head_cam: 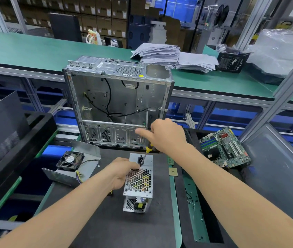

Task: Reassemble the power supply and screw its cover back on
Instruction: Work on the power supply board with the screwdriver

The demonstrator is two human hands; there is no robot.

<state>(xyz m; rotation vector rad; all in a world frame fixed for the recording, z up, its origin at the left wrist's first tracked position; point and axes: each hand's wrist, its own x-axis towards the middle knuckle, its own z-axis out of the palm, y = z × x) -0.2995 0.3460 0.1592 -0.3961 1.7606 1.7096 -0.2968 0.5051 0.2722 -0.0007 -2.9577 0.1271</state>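
Observation:
A silver power supply with a honeycomb grille stands on the dark mat in the middle. My left hand grips its left side near the top. My right hand holds a screwdriver with a yellow and black handle, index finger stretched out to the left. The screwdriver's tip touches the supply's upper face beside the black power socket. The screw under the tip is too small to see.
An open, empty computer case stands behind the supply. A fan on a bent metal bracket lies to the left. A motherboard sits in a black tray at right; a small chip and loose screws lie nearby.

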